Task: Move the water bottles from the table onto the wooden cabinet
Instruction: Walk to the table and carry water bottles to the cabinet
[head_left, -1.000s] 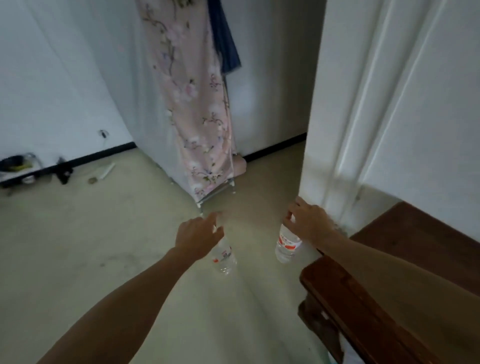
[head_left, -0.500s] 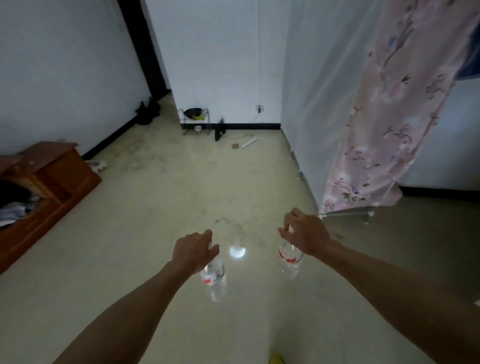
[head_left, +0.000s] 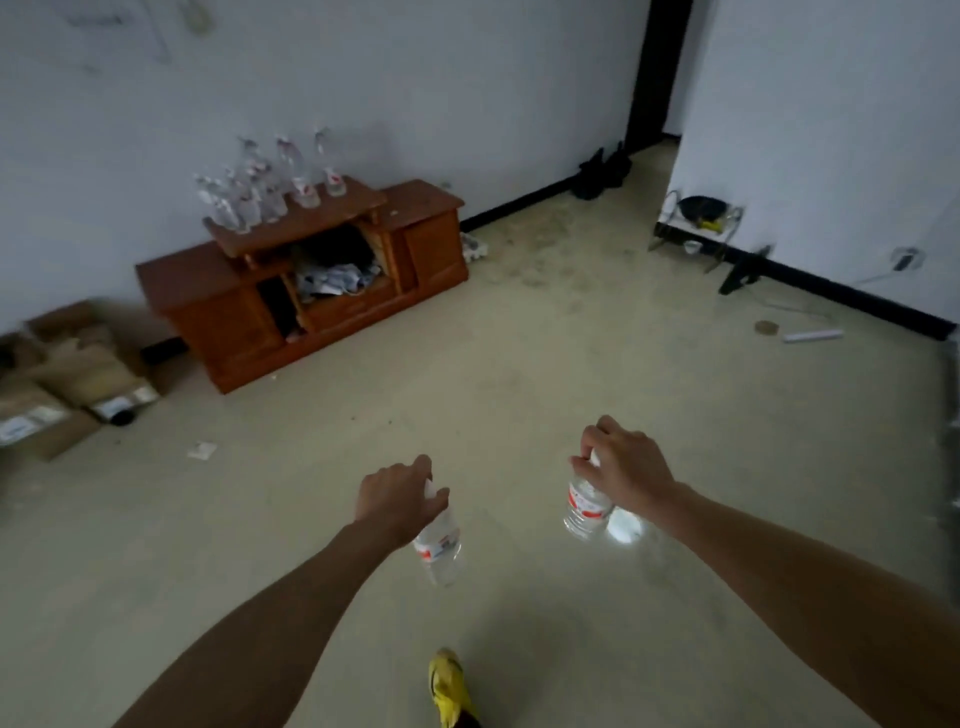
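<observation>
- Swung left since half a second ago: wooden cabinet (head_left: 311, 280), then at the left edge of view, now sits upper left against the wall; pink floral curtain gone from view.
- Both forearms extended forward and down over bare floor (head_left: 519, 364), about as far apart as before.
- Left hand (head_left: 397, 499): palm down, fingers curled closed over the cap end of left bottle (head_left: 439, 545).
- Left bottle: clear, red-and-white label; long axis roughly vertical, base tilted slightly toward the camera; neck up inside the grip, body hanging below the hand.
- Right hand (head_left: 623, 470): palm down, wrist bent, fingertips pinched shut on the top of right bottle (head_left: 587, 506).
- Right bottle: same type; long axis near vertical, cap up, body hanging below and left of the hand.
- Both bottles in the air above the floor, well apart from the cabinet.
- Cluster of bottles (head_left: 270, 182) standing upright on the cabinet's raised top shelf.
- Cardboard boxes (head_left: 67, 379) on the floor left of the cabinet.
- Yellow shoe (head_left: 447, 686) at bottom centre.
</observation>
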